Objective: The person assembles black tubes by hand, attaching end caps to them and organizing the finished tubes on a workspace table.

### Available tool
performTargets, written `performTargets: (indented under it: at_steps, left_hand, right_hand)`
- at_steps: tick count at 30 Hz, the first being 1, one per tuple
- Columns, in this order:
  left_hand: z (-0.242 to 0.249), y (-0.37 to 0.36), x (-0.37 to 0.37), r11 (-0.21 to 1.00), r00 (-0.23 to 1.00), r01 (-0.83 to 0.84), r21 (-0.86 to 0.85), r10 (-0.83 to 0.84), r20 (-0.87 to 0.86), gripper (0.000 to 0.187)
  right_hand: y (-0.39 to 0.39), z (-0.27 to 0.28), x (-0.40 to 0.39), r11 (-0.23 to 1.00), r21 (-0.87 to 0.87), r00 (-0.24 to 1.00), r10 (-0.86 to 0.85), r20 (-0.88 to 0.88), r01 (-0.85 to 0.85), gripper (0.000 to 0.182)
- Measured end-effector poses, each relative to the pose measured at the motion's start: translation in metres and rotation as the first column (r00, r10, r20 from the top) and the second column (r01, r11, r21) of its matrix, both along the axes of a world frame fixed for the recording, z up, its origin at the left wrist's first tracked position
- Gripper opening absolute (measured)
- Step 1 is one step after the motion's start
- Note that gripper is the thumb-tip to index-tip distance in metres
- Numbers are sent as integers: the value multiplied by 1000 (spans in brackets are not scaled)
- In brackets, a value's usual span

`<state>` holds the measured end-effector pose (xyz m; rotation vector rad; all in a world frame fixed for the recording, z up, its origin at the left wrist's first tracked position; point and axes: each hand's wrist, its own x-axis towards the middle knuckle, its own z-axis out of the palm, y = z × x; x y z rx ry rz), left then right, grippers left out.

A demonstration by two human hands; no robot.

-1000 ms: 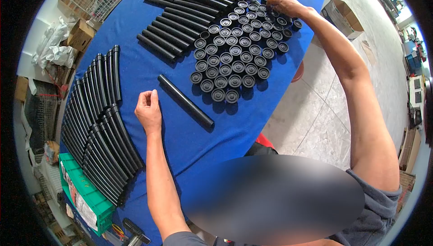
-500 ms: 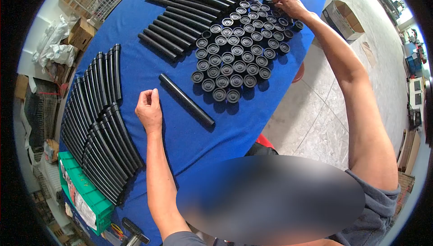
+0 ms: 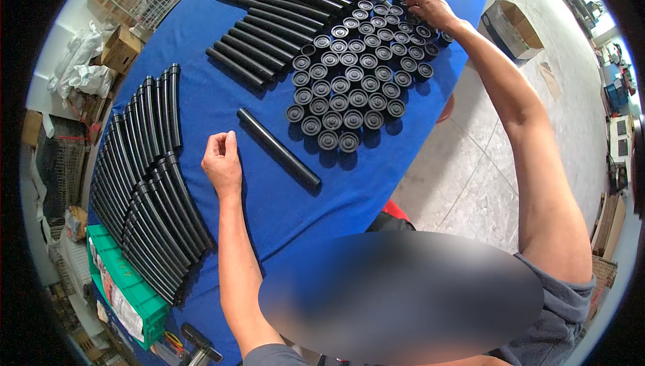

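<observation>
My right hand (image 3: 432,10) reaches to the far end of a cluster of round black caps (image 3: 353,101), its bent fingers closed at a cap that they mostly cover. The caps stand close together on the blue cloth, most with ringed faces up. My left hand (image 3: 222,166) hovers or rests over the cloth, fingers curled in and thumb against them, with nothing visible in the grasp. To its right lies a single black tube (image 3: 279,148), set diagonally between that hand and the caps.
Black tubes (image 3: 269,37) lie in rows at the table's far side. More stacked tubes (image 3: 158,198) fill the left, beside a green crate (image 3: 127,285). A hammer (image 3: 201,344) lies at the lower left. An open cardboard box (image 3: 514,30) stands on the floor at right.
The caps and the single tube have shifted very slightly to the right. My right hand has barely moved among the caps; my left hand keeps its place and closed shape.
</observation>
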<state>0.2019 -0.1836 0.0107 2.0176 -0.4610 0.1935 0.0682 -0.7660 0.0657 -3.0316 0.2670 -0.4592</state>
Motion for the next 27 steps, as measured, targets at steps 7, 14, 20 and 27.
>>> performTargets:
  at_steps: [7,14,20,27]
  left_hand:
    - [2,0,-1,1000,1000,-4,15,5,-5,21]
    - [-2,-1,-1,1000,1000,-6,-8,6,-8,21]
    - [0,1,0,1000,1000,-15,4,15,-13,22]
    - [1,1,0,1000,997,-18,-13,17,-74,22]
  right_hand:
    - [-3,6,4,995,-99,998,-15,-68,8,18]
    - [-12,22,46,997,-39,997,71,-39,-73,21]
    - [-5,-6,78,987,-71,978,134,-157,-146,26]
    - [0,-1,80,987,-86,970,117,-213,-138,20]
